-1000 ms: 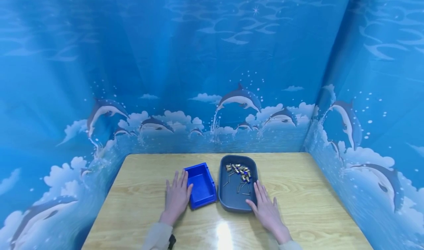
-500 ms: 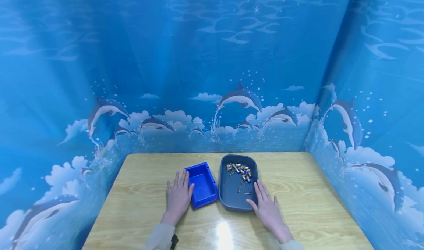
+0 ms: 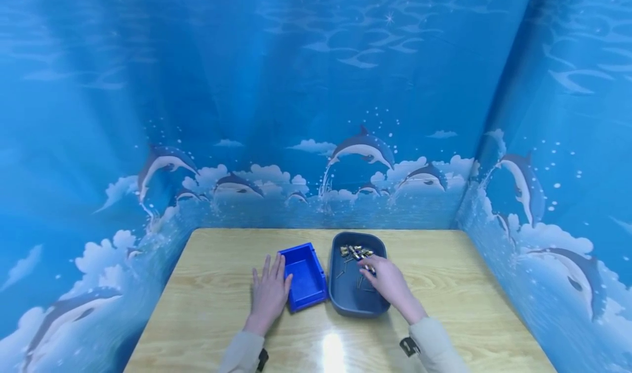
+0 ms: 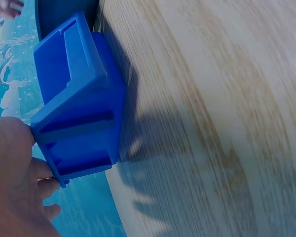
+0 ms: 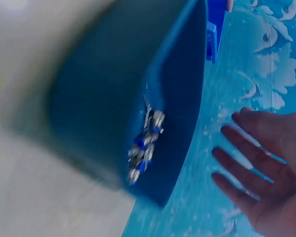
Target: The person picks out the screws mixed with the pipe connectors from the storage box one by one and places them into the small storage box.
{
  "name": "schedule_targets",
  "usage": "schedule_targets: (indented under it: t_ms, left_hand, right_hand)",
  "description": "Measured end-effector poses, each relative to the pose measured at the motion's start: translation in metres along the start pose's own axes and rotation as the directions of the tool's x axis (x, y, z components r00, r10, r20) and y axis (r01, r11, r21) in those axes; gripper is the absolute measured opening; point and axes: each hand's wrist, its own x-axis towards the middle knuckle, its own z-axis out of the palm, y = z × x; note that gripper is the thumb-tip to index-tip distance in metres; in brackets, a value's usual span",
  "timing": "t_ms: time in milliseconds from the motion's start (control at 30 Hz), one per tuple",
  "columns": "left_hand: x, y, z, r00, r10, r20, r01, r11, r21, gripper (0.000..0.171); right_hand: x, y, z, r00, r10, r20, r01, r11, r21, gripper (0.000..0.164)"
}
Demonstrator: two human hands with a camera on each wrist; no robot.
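My left hand (image 3: 270, 296) lies along the left side of a bright blue plastic bin (image 3: 302, 280), its fingers straight. In the left wrist view those fingertips touch the rim of the bin (image 4: 81, 140). Over the right side of a dark blue-grey tray (image 3: 350, 303) hovers my right hand (image 3: 391, 281), partly covering what lies inside. Small brass-and-silver metal fittings (image 3: 356, 251), some with blue rings, are heaped in the tray's far part. Several thin metal pins (image 3: 340, 273) lie nearer. The right wrist view shows my right hand (image 5: 264, 170) with spread fingers, holding nothing, beside the fittings (image 5: 145, 148).
Bin and tray stand side by side, nearly touching, on a light wood table (image 3: 217, 269). A blue curtain (image 3: 306, 88) printed with dolphins hangs behind the table and on both sides. Dark straps (image 3: 409, 346) sit at the wrists.
My right hand has lifted from the tray's right rim and moved left and forward over the fittings. The left hand stays at the bin. The head view has shifted slightly.
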Motion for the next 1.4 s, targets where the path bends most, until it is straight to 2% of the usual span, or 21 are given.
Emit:
schedule_targets:
  t_ms: [167,300,433,533,667,800,1067,1233,1400]
  left_hand:
    - [-0.001,0.001,0.000,1.000,0.001,0.005,-0.001,1.000,0.008,0.061]
    - [-0.002,0.003,0.002,1.000,0.006,0.008,-0.006,1.000,0.004,0.061]
    - [-0.003,0.004,0.004,1.000,0.001,0.018,-0.001,1.000,0.002,0.061]
    - [-0.003,0.006,0.005,1.000,0.000,0.017,0.000,1.000,-0.009,0.061]
    - [-0.003,0.007,0.004,1.000,-0.005,0.016,0.005,1.000,-0.021,0.061]
    - [-0.003,0.008,0.002,1.000,-0.012,0.012,0.013,0.999,-0.035,0.060]
    - [-0.002,0.008,0.002,1.000,-0.019,0.012,0.019,0.999,-0.040,0.060]
    - [-0.002,0.006,0.002,0.999,-0.030,0.011,0.031,0.999,-0.038,0.060]
    - [-0.001,0.004,-0.001,0.999,-0.046,0.020,0.047,0.998,-0.046,0.061]
  right_hand:
    - [0.036,-0.005,0.008,0.988,-0.096,0.122,0.086,0.992,0.090,0.010]
    - [0.053,0.000,0.021,0.954,-0.173,0.246,0.145,0.981,0.128,0.014]
    - [0.060,0.008,0.035,0.927,-0.218,0.307,0.184,0.974,0.134,0.013]
    - [0.064,0.012,0.043,0.922,-0.210,0.327,0.178,0.976,0.126,0.008]
    - [0.068,0.016,0.051,0.915,-0.165,0.368,0.120,0.983,0.141,0.004]
    - [0.072,0.019,0.056,0.896,-0.141,0.422,0.068,0.980,0.185,0.007]
    - [0.072,0.023,0.064,0.863,-0.142,0.485,0.042,0.976,0.211,0.013]
    - [0.073,0.020,0.068,0.832,-0.107,0.544,0.000,0.981,0.193,0.015]
    - [0.074,0.014,0.069,0.818,-0.087,0.568,-0.013,0.985,0.169,0.013]
